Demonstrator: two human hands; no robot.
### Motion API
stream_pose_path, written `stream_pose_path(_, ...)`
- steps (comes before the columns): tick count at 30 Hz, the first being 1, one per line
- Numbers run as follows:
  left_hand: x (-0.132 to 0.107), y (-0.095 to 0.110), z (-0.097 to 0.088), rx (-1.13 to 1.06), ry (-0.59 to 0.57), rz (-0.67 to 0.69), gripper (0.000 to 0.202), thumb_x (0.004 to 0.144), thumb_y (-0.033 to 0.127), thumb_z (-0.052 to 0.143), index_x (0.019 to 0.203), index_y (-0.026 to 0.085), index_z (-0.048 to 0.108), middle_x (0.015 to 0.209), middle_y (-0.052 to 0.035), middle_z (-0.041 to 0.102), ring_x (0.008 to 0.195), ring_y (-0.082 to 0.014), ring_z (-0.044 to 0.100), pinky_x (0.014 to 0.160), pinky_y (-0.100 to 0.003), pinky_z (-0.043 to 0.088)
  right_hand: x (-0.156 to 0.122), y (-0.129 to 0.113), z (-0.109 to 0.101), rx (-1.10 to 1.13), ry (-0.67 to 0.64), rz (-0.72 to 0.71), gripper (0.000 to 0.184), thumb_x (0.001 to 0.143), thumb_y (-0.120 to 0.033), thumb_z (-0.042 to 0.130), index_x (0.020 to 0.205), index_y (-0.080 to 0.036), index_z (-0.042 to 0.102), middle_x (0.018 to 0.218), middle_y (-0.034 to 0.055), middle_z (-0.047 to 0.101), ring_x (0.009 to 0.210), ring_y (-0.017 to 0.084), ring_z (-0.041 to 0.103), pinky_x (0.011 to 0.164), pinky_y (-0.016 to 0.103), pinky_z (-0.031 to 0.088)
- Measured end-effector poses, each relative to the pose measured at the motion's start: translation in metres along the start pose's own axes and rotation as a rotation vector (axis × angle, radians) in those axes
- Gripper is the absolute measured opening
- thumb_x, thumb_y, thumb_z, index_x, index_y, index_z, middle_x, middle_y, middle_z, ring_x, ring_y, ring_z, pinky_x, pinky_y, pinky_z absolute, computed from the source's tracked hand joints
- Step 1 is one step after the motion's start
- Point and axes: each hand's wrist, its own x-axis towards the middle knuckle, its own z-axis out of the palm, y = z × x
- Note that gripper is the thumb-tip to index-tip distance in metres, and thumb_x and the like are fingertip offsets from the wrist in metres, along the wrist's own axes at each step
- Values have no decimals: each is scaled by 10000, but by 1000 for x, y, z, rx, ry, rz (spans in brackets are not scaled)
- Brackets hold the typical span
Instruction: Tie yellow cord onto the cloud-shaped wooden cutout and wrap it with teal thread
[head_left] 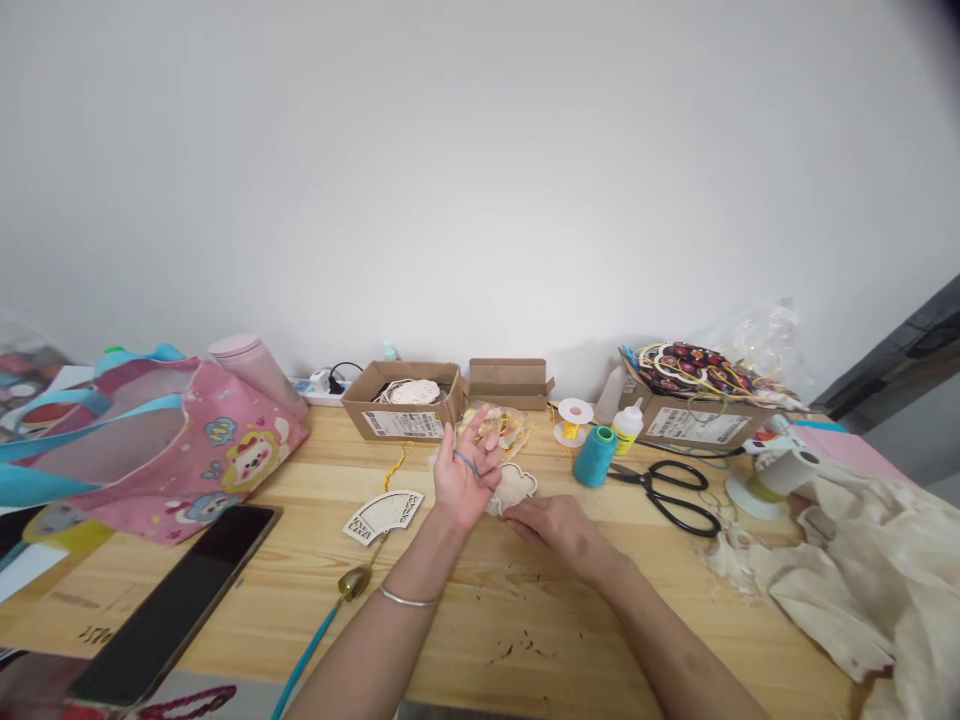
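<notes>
Two hands are working over a wooden table (pixel 480 620): the left hand (pixel 466 480) is rising with fingers spread, a blue thread (pixel 465 462) looped round them, while the right hand (pixel 559 530) is lying flat, fingertips pressing a pale cut-out shape (pixel 514 490) just beside it. A fan-shaped wooden cut-out (pixel 384 517), black-handled scissors (pixel 664 497), a teal thread cone (pixel 595 456) and a cardboard box (pixel 401 405) are sitting nearby, below a white wall (pixel 480 180).

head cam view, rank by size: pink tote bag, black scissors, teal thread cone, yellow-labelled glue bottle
Largest to smallest:
1. Pink tote bag
2. Black-handled scissors
3. Teal thread cone and yellow-labelled glue bottle: these look about the same size, so I can't rank them.
</notes>
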Motion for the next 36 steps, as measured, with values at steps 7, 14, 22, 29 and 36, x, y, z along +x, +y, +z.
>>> stream_pose_path(7,5,-18,-3,146,0,-142,442,813,483,305,1063,177,503,660,-15,484,398,-46,283,328,-136,190,-3,4,-13,-100,80,-51,235,844,-228,393,831,-223,628,617,9,559,536,92,498,458,201,293)
stream_pose_path(14,0,-5,-3,107,-84,-192,453,837,450,253,962,153,571,466,52,309,349,-48,168,311,-132,171,-6,10,-25,183,346,138,264,821,-267,445,659,-165,626,510,-4,486,478,84,435,459,205,311)
stream_pose_path(22,-11,6,8,99,-188,-142,504,863,359,184,807,149,639,405,89,85,330,-48,27,296,-137,166,-15,19,-38,405,1013,492,331,824,-284,417,543,-168,545,504,-8,454,484,105,431,469,237,346)
stream_pose_path(29,-33,18,43,188,-381,-159,516,858,370,170,748,165,630,359,95,79,287,-40,5,284,-152,124,0,16,-32,359,263,136,261,828,-275,427,1046,-210,555,1043,67,592,980,171,518,821,325,410)
stream_pose_path(36,-81,92,52,72,-422,113,555,814,504,193,581,206,600,280,85,106,230,-22,-16,271,-166,37,-8,31,-25,76,-19,263,290,858,-259,353,759,-191,618,627,15,645,545,119,572,485,211,372)
